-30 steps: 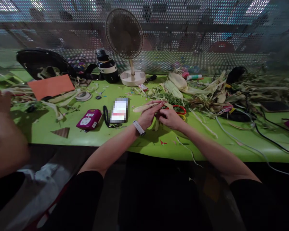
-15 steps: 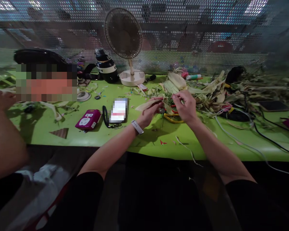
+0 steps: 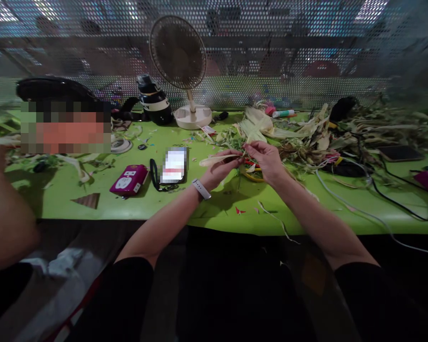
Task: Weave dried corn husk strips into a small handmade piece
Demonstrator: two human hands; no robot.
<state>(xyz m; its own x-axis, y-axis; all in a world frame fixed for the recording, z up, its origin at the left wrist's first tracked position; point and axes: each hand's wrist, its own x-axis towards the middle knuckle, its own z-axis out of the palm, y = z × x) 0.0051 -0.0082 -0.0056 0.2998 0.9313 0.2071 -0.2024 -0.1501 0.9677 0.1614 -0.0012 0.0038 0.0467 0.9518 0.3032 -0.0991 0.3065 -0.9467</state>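
My left hand (image 3: 221, 167), with a pale band at the wrist, is closed on a dry corn husk (image 3: 214, 160) whose pale end sticks out to the left. My right hand (image 3: 264, 159) pinches at the other end of the husk, close to the left fingertips. What lies right between the fingers is too small to make out. Just behind the hands lie a larger pale corn husk (image 3: 257, 121) and green plant scraps. Something yellow and red (image 3: 252, 176) shows on the table under the right hand, partly hidden.
A fan (image 3: 192, 117), a black bottle (image 3: 155, 107) and a lit phone (image 3: 173, 165) stand or lie left of centre, by a purple power block (image 3: 129, 180). Husk piles (image 3: 306, 142) and cables (image 3: 356, 209) spread right. Another person's arm (image 3: 7, 213) reaches in at left.
My right hand has moved slightly left and down, and its fingers now meet the left fingertips at the husk. The view has shifted slightly.
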